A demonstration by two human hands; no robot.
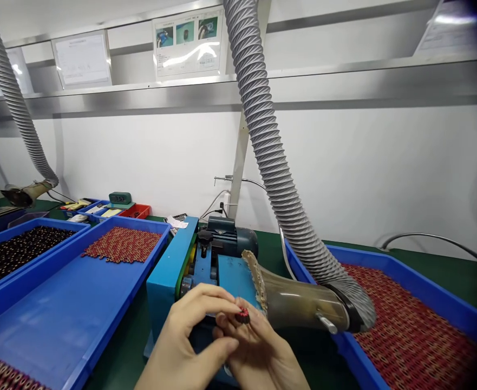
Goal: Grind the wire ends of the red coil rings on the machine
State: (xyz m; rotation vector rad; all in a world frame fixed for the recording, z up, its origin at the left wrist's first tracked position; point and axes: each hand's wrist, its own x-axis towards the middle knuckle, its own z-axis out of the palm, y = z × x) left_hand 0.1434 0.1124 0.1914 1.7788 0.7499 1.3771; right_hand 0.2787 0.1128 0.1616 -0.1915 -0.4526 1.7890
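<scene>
Just in front of a blue bench machine (172, 287), a small red-and-black toothed part (243, 315) sits at my fingertips. My right hand (265, 346) pinches it between thumb and fingers. From the left, my left hand (193, 336) reaches over with its index fingertip at the part, while its thumb stands apart below. The machine carries a dark motor (226, 235). Behind my right hand is the brownish translucent nozzle (303, 303) of an extraction hose (262, 114), its mouth edged with ragged material.
A blue tray (120, 309) at left has red parts (124, 244) at its far end and more in its near corner. Beside it, another tray holds black parts (27, 249). A blue tray at right is packed with red parts (409, 325). A green clock (119, 198) stands behind.
</scene>
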